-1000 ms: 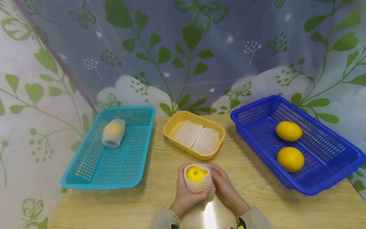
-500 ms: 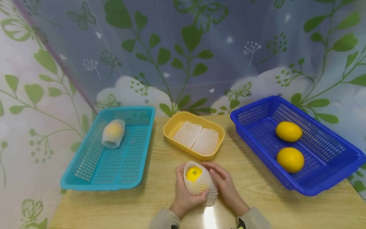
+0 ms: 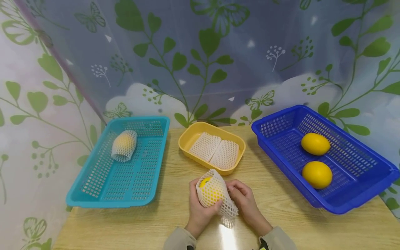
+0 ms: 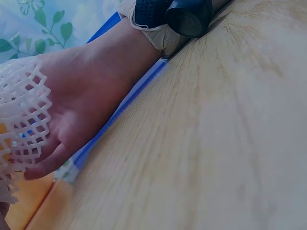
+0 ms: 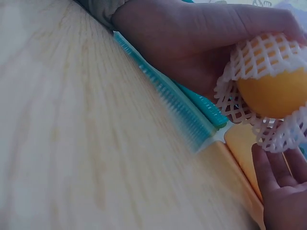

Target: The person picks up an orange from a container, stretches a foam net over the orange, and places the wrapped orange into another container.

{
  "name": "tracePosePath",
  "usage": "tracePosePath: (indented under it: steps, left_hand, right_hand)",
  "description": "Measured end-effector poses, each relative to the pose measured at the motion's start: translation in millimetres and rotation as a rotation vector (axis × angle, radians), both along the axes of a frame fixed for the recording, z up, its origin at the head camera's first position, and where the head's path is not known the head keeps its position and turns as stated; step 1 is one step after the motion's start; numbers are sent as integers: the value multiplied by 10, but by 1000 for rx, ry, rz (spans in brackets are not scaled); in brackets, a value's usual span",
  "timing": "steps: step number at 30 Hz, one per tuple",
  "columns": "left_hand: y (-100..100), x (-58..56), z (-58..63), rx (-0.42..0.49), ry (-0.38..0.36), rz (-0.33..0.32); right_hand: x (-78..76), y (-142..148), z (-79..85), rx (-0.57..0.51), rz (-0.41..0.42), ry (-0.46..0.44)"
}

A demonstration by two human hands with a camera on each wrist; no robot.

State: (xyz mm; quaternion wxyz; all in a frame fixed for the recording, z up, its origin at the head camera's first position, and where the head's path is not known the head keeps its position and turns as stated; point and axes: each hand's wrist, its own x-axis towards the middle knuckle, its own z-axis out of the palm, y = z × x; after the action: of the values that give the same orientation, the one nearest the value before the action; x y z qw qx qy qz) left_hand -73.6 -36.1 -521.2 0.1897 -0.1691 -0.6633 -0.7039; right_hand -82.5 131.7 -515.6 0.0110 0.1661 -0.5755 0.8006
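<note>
My left hand (image 3: 198,211) grips a yellow oval fruit (image 3: 210,192) partly covered by a white foam net sleeve (image 3: 227,206). The thumb lies across the front of the net. Part of the fruit's end shows through the net's opening at upper left, while the net's loose end hangs down at right. My right hand (image 3: 248,205) is at the net's right edge, thumb and index finger pinching it; some fingertips are hidden. In the right wrist view the bare yellow side of the fruit (image 5: 276,93) shows between net edges, and fingers touch the lower edge.
A small yellow tray (image 3: 184,144) with two flat foam nets (image 3: 225,154) stands behind my hands. At left, a turquoise basket (image 3: 115,203) holds a net-wrapped fruit (image 3: 124,144). The blue basket (image 3: 281,166) at right holds two yellow fruits (image 3: 317,174). A patterned curtain (image 3: 200,69) hangs behind.
The fruit and net have tilted and shifted slightly left in my left hand. The net covers more of the fruit's end, and its loose end stretches lower right. The right hand stays beside it.
</note>
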Motion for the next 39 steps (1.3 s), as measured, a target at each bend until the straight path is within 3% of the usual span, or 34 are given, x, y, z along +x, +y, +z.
tracePosePath:
  steps: [4,10,16,20,24,30,39]
  left_hand:
    - [-2,-14,-6,-4,20,-44]
    - [-8,-13,-25,26,15,-125]
    - [-27,5,-23,16,3,-155]
    - [-40,21,-10,28,-29,-178]
    - [-60,39,-11,48,-110,-216]
    - [-82,81,-27,53,-274,-275]
    - [-25,-9,-3,172,-220,-322]
  right_hand:
    - [1,-7,10,-84,4,-8]
    - [-2,-1,12,-99,49,-27]
    - [-19,18,-7,-133,217,-63]
    - [-20,40,-11,-216,371,-160]
    - [-23,67,-4,-327,496,-258]
    - [-40,94,9,-423,531,-269]
    - [-28,114,59,-575,525,-288]
